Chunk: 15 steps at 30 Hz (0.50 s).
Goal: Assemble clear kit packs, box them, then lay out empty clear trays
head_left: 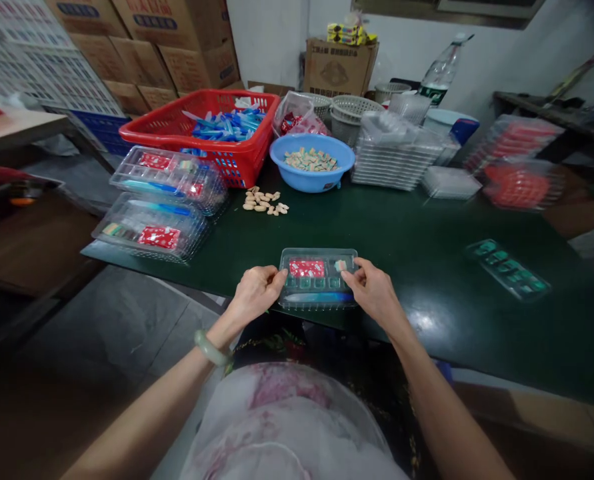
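Observation:
A clear plastic tray point(318, 298) lies at the near edge of the dark green table, right in front of me. Inside it are a red patterned packet point(307, 268), a blue pen-like item point(321, 297) along the near side, and a small pale striped piece point(340, 265) in the far right compartment. My left hand point(260, 288) is closed, its thumb and fingers pinching the tray's left edge. At the right edge my right hand point(371, 285) grips with its index finger and thumb, the thumb tip close beside the striped piece.
Filled trays point(151, 230) are stacked at the left. Behind stand a red basket point(254, 150) of blue items and a blue bowl point(309, 179) of small pieces, with peanuts point(264, 201) in front. Stacked empty trays point(391, 163) and a green-filled tray point(509, 270) are at right.

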Each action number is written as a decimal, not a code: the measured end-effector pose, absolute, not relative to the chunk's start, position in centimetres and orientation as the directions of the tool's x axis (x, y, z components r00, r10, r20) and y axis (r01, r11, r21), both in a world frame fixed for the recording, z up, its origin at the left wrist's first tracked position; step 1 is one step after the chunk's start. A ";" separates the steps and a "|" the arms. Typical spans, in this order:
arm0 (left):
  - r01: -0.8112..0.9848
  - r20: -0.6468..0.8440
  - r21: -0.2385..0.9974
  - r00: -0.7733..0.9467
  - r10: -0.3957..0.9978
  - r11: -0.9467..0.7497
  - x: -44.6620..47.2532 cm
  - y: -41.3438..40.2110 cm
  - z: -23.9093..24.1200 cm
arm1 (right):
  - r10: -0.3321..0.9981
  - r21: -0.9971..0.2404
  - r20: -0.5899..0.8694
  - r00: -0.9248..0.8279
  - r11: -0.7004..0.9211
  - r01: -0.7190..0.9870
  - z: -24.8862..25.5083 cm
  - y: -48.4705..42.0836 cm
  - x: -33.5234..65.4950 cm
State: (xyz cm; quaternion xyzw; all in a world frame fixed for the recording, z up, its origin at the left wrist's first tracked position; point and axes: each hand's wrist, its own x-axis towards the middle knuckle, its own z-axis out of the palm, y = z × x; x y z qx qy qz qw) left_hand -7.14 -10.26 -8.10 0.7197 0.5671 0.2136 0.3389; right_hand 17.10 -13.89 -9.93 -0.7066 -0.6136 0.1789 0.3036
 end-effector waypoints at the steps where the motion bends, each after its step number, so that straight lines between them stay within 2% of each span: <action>1: 0.701 -0.072 0.699 0.267 0.961 -0.143 -7.2 -10.1 -8.3 | 0.978 -0.633 0.098 0.186 -0.083 0.770 -10.0 -13.8 17.3; 5: 0.816 -0.055 0.559 0.210 0.976 -0.144 -7.3 -10.1 -9.0 | 0.975 -0.585 0.030 0.221 -0.162 0.794 -10.4 -13.5 17.9; 6: 0.833 0.001 0.530 0.189 0.982 -0.161 -7.3 -10.2 -9.0 | 0.973 -0.583 0.026 0.228 -0.170 0.794 -10.6 -13.5 18.0; 8: 0.844 0.206 0.458 0.204 0.957 -0.279 -7.1 -10.4 -8.5 | 0.973 -0.593 0.037 0.229 -0.163 0.788 -10.9 -13.5 18.2; 10: 0.809 0.394 0.345 0.336 0.856 -0.476 -6.5 -10.5 -7.7 | 0.975 -0.624 0.052 0.215 -0.136 0.770 -11.2 -13.6 18.3; 11: 0.773 0.430 0.283 0.426 0.796 -0.567 -6.0 -10.5 -7.3 | 0.977 -0.645 0.058 0.207 -0.122 0.754 -11.3 -13.6 18.4; 13: 0.690 0.370 0.194 0.607 0.704 -0.697 -4.9 -10.4 -6.6 | 0.977 -0.683 0.066 0.201 -0.102 0.724 -11.6 -13.7 18.6; 15: 0.629 0.214 0.139 0.735 0.644 -0.765 -3.6 -10.0 -6.5 | 0.978 -0.702 0.073 0.195 -0.088 0.706 -11.8 -13.7 18.7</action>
